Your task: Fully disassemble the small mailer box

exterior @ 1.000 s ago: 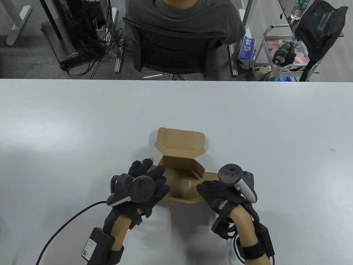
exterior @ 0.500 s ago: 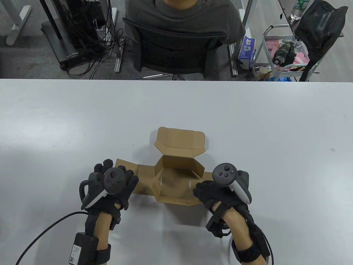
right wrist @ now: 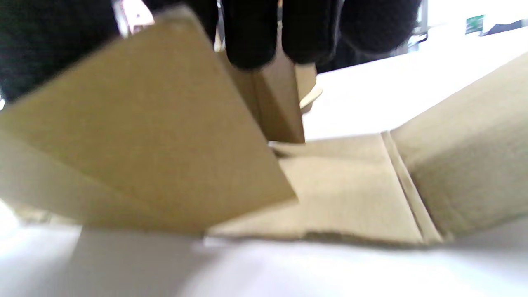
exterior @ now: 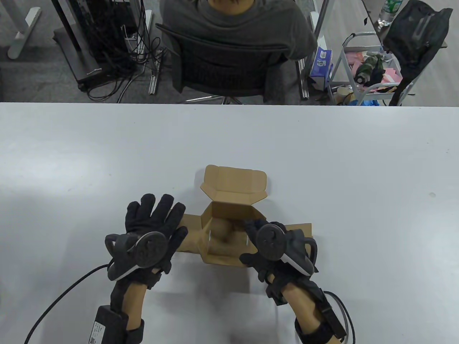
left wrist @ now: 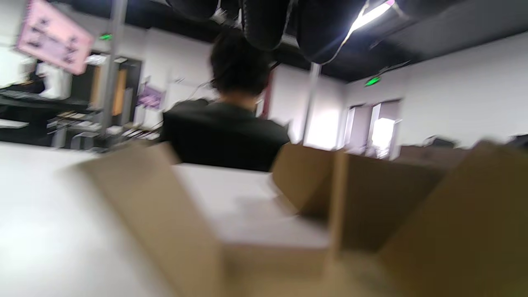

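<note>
A: Where is the box (exterior: 229, 218)?
B: Half open, between both hands.
A: Their state?
B: Left hand (exterior: 152, 225) lies flat and spread on the left flap; right hand (exterior: 267, 243) presses the right one. Push each outward evenly, sparing the creases.

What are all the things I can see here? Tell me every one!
mailer box: one, brown cardboard, near middle of the table, lid up, side panels folded out flat
table: one, white, under everything
seated person: one, dark grey top, on a black chair behind the table
cart: one, metal, pink clutter, far right
black bag: one, top right
cables: tangle, black, on floor at far left
left hand: one, black glove, flat on left panel
right hand: one, black glove, on right side of box
</note>
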The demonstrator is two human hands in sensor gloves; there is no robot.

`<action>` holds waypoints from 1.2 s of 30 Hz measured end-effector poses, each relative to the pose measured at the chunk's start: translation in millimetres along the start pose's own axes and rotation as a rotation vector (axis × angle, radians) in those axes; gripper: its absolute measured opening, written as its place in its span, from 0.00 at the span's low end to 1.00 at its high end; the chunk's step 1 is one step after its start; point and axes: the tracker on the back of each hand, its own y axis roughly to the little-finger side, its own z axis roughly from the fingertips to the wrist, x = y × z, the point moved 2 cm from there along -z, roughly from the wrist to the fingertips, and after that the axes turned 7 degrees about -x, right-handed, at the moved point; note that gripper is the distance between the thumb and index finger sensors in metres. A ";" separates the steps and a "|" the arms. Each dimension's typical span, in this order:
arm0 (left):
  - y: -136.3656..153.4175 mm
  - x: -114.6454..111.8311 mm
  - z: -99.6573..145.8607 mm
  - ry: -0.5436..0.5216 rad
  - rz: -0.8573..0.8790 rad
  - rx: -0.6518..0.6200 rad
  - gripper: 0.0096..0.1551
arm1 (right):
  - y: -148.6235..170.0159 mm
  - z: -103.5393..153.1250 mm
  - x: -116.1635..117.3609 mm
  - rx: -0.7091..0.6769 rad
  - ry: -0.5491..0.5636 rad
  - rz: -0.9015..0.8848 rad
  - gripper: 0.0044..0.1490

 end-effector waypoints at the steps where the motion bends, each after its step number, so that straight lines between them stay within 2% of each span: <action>1: -8.3 -0.9 -1.0 -0.010 0.029 -0.044 0.36 | -3.3 -1.5 5.9 -0.016 -0.047 0.033 0.57; 4: -24.9 -15.2 -6.5 0.029 0.113 -0.108 0.34 | -7.2 -4.5 18.5 -0.015 -0.119 0.112 0.61; 9: -35.4 -58.1 -14.7 0.296 -0.016 -0.126 0.36 | 0.5 -13.8 36.1 0.000 -0.204 0.116 0.64; 14: -19.0 -89.0 -20.8 0.482 0.001 -0.052 0.44 | 15.7 -28.4 57.6 -0.007 -0.360 0.034 0.67; 20: 3.5 -114.4 -20.5 0.666 0.027 0.046 0.49 | 26.7 -38.1 66.6 -0.011 -0.448 -0.051 0.69; 25: 12.5 -127.5 -17.4 0.769 0.095 0.115 0.51 | 35.3 -38.3 72.9 0.003 -0.481 -0.125 0.69; 30: 13.8 -133.2 -14.5 0.813 0.117 0.134 0.52 | 44.9 -34.7 83.1 -0.020 -0.476 -0.276 0.68; 31: 13.4 -135.3 -13.4 0.829 0.113 0.141 0.52 | 45.3 -34.7 83.3 -0.016 -0.507 -0.282 0.67; 36: 11.6 -136.5 -12.9 0.849 0.079 0.146 0.52 | 45.7 -33.9 83.5 -0.006 -0.496 -0.263 0.67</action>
